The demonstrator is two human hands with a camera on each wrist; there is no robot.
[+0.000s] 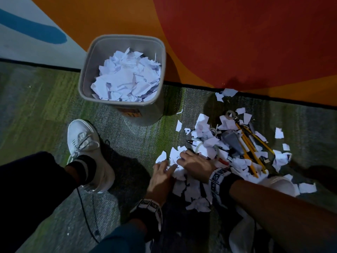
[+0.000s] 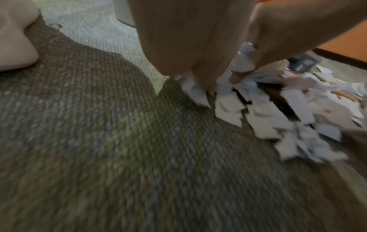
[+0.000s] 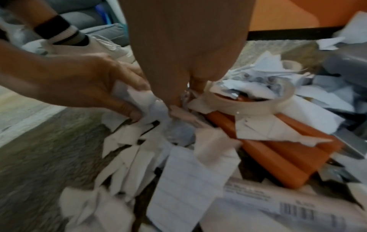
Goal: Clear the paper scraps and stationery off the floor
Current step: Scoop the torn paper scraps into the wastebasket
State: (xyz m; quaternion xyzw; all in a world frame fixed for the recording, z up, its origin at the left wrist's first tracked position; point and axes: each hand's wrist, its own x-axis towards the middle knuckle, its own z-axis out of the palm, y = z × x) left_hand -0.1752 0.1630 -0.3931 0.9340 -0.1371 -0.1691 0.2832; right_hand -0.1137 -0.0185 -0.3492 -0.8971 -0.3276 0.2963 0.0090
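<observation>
White paper scraps (image 1: 202, 128) lie in a pile on the carpet, mixed with yellow pencils (image 1: 249, 145), a black pen (image 1: 191, 142), tape rolls (image 1: 230, 114) and a grey stapler-like tool (image 1: 234, 141). My left hand (image 1: 166, 166) and right hand (image 1: 182, 156) meet at the pile's near left edge. In the right wrist view the left hand (image 3: 137, 103) pinches a bunch of scraps (image 3: 143, 97). The right hand (image 3: 178, 105) curls its fingers down into scraps beside a tape roll (image 3: 258, 102) and an orange tool (image 3: 282, 158).
A grey bin (image 1: 87, 70) holding crumpled paper stands against the orange and red wall, left of the pile. My white shoe (image 1: 85, 143) is planted near the bin; another shoe (image 1: 280, 183) sits by the pile. A thin black cable (image 1: 85, 212) trails over the carpet.
</observation>
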